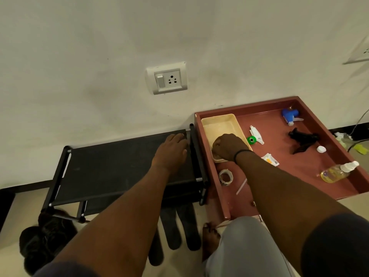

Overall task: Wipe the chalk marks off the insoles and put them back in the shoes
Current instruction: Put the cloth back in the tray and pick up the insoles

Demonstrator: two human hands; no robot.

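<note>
reaching into the drawer (259, 108) for something to wipe with, insoles (179, 226) not yet cleaned.
the insoles lie on the floor under the black rack (111, 156), shoes (43, 240) just left; the left hand (171, 150) rests flat and open on the rack; the right hand (229, 145) curls into the cream tray (219, 120), its catch hidden; next, i judge, a cloth is needed.

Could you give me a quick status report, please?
Left hand flat on rack. Right hand curled inside cream tray. Insoles on floor, untouched.
</note>
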